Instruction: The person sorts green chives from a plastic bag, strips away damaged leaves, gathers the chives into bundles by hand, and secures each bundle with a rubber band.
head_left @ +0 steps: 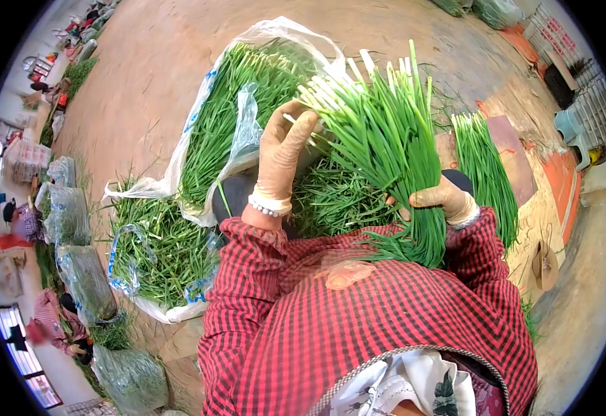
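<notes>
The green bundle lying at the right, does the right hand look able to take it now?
Probably not while the right hand grips another bunch, although the green bundle lies near and looks mostly uncovered.

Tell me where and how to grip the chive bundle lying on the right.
Probably around the upper stems of the chive bundle, just below its pale ends, coming from above and the right: the stalks lie closely aligned there, long leaves trail toward the person, and the right knee crowds the left side. The right hand is nearest but holds another bunch.
</notes>
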Tool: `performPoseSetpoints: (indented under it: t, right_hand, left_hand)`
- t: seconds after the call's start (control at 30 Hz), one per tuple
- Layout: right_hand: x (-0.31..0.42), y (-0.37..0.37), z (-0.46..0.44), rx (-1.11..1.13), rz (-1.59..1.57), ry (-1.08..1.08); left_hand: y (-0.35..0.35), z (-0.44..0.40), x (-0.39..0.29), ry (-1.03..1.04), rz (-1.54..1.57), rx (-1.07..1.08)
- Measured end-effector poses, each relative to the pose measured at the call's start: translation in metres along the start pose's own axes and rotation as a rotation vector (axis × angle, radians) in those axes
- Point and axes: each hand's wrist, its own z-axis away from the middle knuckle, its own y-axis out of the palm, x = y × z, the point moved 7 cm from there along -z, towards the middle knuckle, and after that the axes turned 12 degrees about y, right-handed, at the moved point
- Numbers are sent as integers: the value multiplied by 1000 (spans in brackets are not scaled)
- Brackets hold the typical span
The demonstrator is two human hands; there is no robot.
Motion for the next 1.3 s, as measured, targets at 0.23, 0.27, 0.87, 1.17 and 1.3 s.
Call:
performPoseSetpoints:
  t: [0.23, 0.27, 0.87, 1.17, 1.3]
  right_hand:
    - [4, 10, -4, 28, 25, -44]
    - [5, 11, -5, 38, 38, -54]
    - [10, -14, 8, -159, -42, -65]
    - [-33, 57, -35, 251, -12, 160]
    - [-10, 45, -35, -7, 93, -65]
  left_hand:
    - [-33, -10, -26, 182, -223, -210]
    - [-31, -8, -24, 154, -249, -164]
    - [-97, 45, 6, -236, -136, -96]
    - [-4, 23, 37, -141, 913, 67]
    - [0, 16, 31, -156, 723, 81]
